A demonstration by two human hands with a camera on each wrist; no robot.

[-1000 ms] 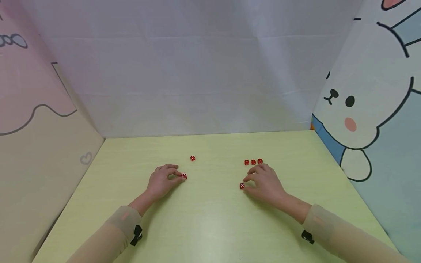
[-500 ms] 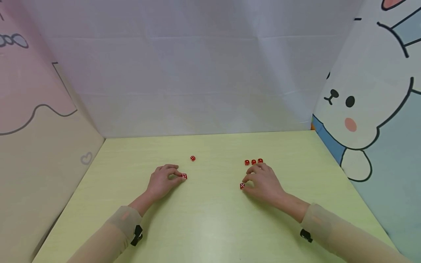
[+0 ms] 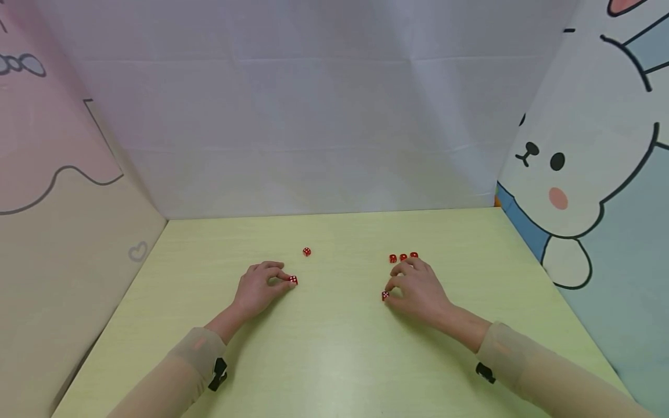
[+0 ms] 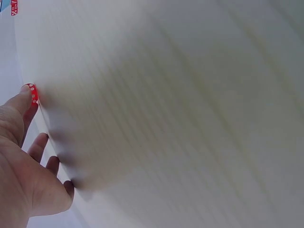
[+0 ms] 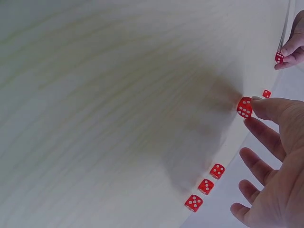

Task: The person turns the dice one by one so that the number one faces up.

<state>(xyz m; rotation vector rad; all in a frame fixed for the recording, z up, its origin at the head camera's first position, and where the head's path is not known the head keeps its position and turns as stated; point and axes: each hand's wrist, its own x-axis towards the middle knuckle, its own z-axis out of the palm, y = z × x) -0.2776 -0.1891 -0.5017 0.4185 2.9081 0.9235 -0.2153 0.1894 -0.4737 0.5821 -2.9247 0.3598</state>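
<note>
Between thumb and index finger my left hand [image 3: 259, 290] pinches a red die [image 3: 293, 280] with white pips, close over the table. The same die [image 4: 33, 93] shows at the thumb tip in the left wrist view. My right hand [image 3: 420, 293] pinches another red die [image 3: 385, 296]; in the right wrist view this die [image 5: 244, 107] turns a many-pipped face to the camera. Just beyond the right hand's fingers, three red dice [image 5: 205, 186] lie in a short row. A single red die [image 3: 306, 252] rests farther back, beyond the left hand.
The pale yellow-green table [image 3: 334, 360] ends at a white cloth wall [image 3: 313, 133] behind. A pink and cream panel [image 3: 63, 244] stands on the left, and a panel with a cartoon rabbit [image 3: 585, 174] on the right.
The right hand has shifted very slightly, and the die in its fingers has tilted a little. The left hand and the dice on the table have stayed in place.
</note>
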